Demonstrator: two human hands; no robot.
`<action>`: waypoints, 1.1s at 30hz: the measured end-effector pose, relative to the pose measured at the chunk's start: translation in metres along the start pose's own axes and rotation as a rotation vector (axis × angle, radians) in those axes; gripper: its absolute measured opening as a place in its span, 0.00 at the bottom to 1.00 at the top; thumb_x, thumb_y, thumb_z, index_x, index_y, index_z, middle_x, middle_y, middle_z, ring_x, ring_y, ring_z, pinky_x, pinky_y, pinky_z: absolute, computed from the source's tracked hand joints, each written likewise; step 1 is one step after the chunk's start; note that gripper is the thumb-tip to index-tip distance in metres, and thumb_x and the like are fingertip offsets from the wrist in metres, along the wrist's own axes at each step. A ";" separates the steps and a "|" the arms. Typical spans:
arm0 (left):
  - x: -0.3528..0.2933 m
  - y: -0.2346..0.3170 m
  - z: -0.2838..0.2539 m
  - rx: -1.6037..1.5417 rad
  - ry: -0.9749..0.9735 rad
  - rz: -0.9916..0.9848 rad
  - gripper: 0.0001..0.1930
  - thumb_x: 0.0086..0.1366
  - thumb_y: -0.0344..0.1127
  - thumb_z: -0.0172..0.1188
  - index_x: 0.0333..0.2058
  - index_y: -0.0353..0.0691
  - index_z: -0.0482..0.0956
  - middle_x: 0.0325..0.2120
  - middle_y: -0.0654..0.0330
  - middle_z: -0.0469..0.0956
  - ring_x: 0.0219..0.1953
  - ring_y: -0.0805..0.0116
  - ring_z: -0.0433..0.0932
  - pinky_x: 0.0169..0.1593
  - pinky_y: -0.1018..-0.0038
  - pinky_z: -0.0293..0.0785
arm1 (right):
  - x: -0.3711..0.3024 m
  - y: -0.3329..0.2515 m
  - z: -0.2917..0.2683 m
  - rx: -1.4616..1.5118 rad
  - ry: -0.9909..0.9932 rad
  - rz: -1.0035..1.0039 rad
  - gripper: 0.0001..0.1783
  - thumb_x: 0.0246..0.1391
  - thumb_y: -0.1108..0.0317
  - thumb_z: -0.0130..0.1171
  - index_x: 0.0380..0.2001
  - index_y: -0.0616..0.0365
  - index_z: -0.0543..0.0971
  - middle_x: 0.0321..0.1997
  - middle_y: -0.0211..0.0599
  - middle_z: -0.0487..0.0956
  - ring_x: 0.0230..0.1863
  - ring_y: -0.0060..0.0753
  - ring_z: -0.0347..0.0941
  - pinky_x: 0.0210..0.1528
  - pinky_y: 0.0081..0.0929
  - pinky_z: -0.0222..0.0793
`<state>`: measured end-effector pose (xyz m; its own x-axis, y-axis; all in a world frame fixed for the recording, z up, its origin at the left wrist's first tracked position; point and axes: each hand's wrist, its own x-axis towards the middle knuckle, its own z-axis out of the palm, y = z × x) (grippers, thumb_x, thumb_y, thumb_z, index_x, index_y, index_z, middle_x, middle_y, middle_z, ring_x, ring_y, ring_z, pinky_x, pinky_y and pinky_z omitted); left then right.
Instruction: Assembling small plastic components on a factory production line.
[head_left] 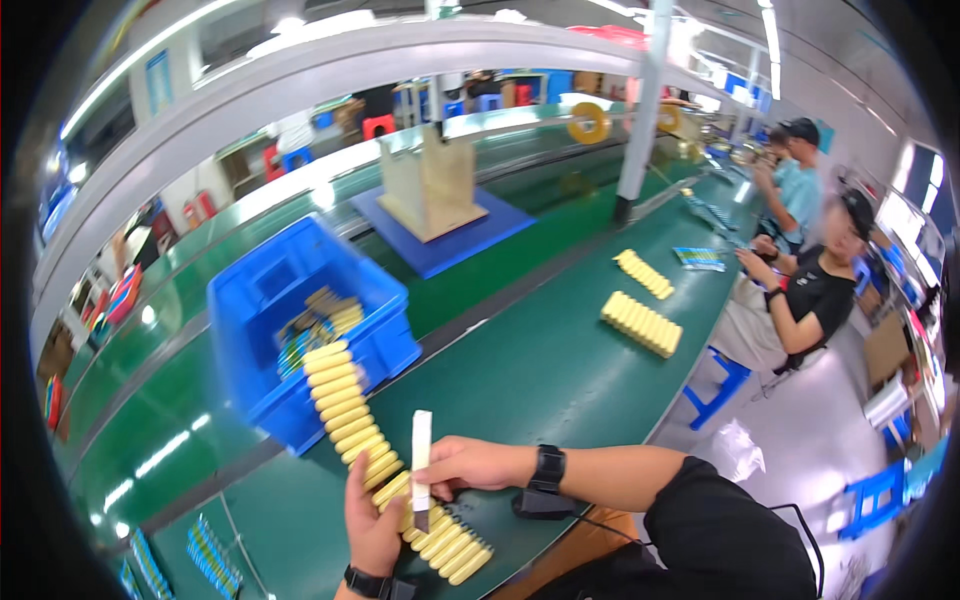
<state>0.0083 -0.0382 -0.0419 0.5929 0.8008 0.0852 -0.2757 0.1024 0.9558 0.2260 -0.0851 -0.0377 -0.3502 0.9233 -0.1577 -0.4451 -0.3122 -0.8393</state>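
Note:
A long row of yellow cylinders (340, 400), joined side by side, slants from the blue bin's near edge down toward me. My left hand (372, 520) grips this row around its lower middle, thumb on top. In my right hand (470, 464) is a flat white stick-like tool (422, 440), pinched between thumb and fingers and held nearly upright. Its dark lower tip meets the yellow row just right of my left thumb; whether it presses in, I cannot tell. The row's lower end lies over the green bench (520, 400).
The blue bin (390, 345) holds more yellow and blue-green pieces. Two yellow cylinder groups (642, 322) lie to the right, near a blue-green strip (700, 258). Other blue-green strips (213, 560) lie lower left. Co-workers (810, 290) sit along the right edge. A metal post (645, 110) rises behind.

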 end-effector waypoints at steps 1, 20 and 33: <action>0.000 -0.003 0.001 -0.056 -0.008 0.000 0.39 0.66 0.17 0.52 0.75 0.35 0.53 0.65 0.47 0.68 0.66 0.56 0.71 0.70 0.62 0.66 | -0.005 0.000 -0.006 0.080 0.024 0.032 0.12 0.71 0.61 0.60 0.37 0.59 0.81 0.27 0.26 0.76 0.27 0.20 0.70 0.33 0.21 0.68; 0.001 0.024 -0.003 0.204 -0.049 0.236 0.34 0.80 0.47 0.47 0.71 0.25 0.58 0.64 0.45 0.71 0.65 0.54 0.71 0.68 0.60 0.69 | -0.024 -0.063 0.015 -0.350 0.133 -0.254 0.15 0.68 0.58 0.60 0.39 0.60 0.85 0.34 0.25 0.82 0.35 0.18 0.71 0.38 0.22 0.67; 0.011 0.056 0.021 -0.088 -0.228 0.002 0.47 0.69 0.52 0.65 0.75 0.36 0.50 0.70 0.44 0.64 0.68 0.55 0.70 0.70 0.59 0.67 | -0.060 -0.051 0.042 -0.497 -0.490 0.112 0.19 0.74 0.57 0.55 0.45 0.63 0.85 0.34 0.27 0.84 0.29 0.16 0.74 0.35 0.22 0.71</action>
<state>0.0153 -0.0358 0.0182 0.7447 0.6484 0.1581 -0.3359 0.1594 0.9283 0.2351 -0.1342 0.0370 -0.7549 0.6478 -0.1028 0.0036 -0.1527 -0.9883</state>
